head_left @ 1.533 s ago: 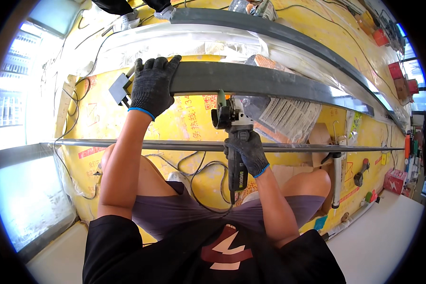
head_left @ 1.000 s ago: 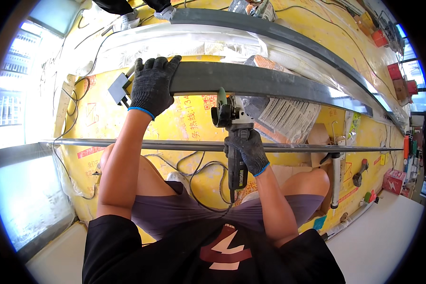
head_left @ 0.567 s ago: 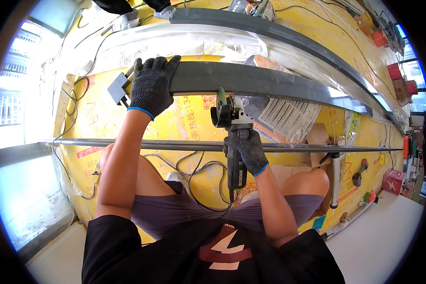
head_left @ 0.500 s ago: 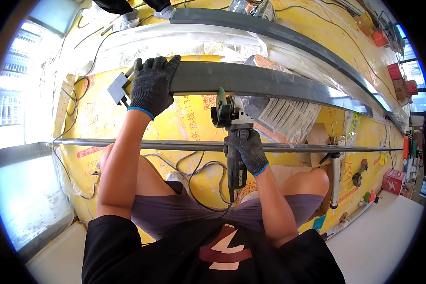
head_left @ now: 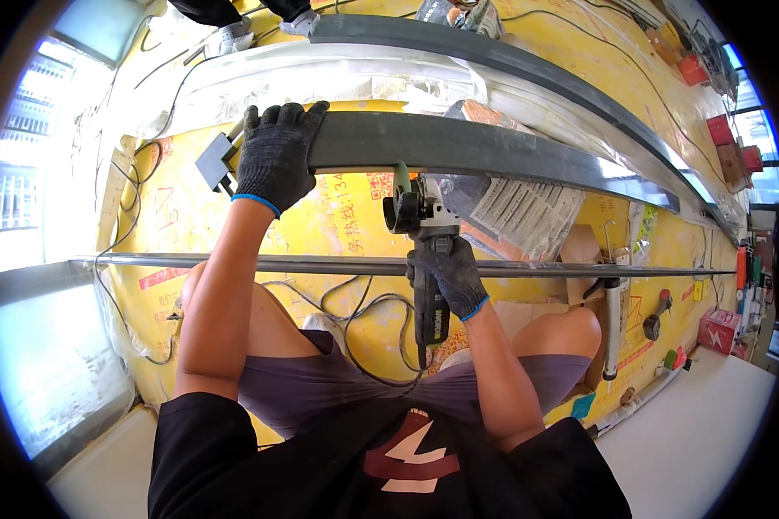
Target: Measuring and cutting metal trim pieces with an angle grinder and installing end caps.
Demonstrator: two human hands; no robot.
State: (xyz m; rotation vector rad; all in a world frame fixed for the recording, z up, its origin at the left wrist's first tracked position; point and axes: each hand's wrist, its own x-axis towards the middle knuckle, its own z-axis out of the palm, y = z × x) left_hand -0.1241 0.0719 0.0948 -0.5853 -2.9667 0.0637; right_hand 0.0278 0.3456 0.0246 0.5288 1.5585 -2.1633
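Note:
My left hand, in a dark knit glove with a blue cuff, grips the left end of a long dark grey metal profile. Its fingers bend over the end, and the thumb side lies on the top face. My right hand, gloved alike, is wrapped round the body of an angle grinder. The grinder points away from me, its green disc edge-on at the profile's near side. Whether the disc touches the metal I cannot tell. A thin dark bar runs crosswise beneath my forearms.
A second long grey profile lies farther off on white wrapping, near another person's feet. A black cord loops between my legs. A grey corner piece, a printed bag, a caulking gun and a drill lie around.
The grinder and my right hand have shifted very slightly left, and my left hand a touch too. Both grips stay the same.

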